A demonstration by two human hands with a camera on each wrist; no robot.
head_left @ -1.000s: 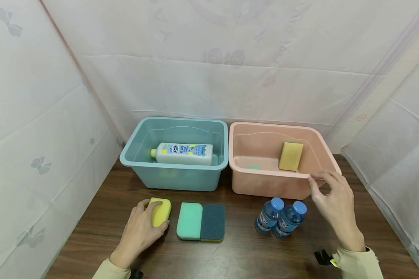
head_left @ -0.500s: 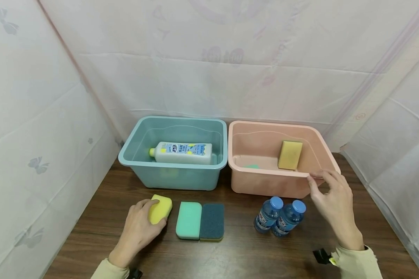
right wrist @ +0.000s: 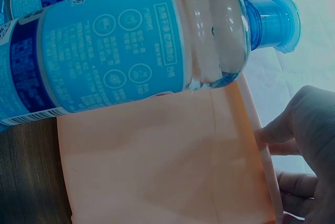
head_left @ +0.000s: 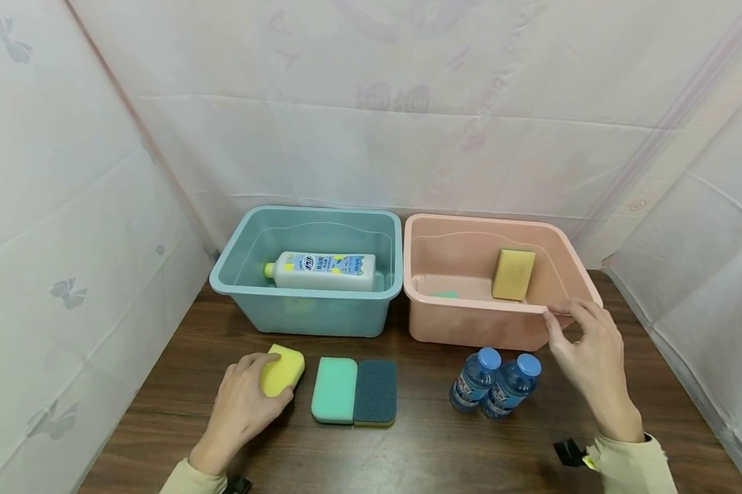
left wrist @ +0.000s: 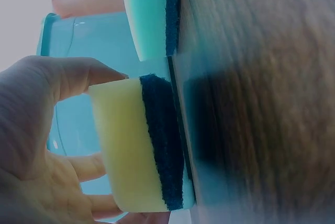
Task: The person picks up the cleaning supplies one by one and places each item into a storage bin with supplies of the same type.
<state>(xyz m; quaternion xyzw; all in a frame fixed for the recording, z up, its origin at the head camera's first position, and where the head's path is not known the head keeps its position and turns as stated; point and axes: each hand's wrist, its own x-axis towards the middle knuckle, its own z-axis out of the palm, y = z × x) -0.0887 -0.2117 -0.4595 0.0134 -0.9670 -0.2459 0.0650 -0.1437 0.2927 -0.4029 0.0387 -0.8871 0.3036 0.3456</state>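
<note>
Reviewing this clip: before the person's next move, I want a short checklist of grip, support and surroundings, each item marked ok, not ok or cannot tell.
1. Left hand secure on the yellow rectangular foam sponge: ok, thumb and fingers hold opposite sides.
2. Sponge lifted off the brown wooden table: cannot tell.
3. Gap to the mint-green rectangular foam sponge: ok, they are apart.
4. Right hand steadying the pink plastic bin: ok, it pinches the rim near the right front corner.
5. Front of the bin unobstructed: not ok, two blue-capped plastic bottles stand upright there.
6. Light-green item inside the bin identifiable: cannot tell, mostly hidden.
</note>
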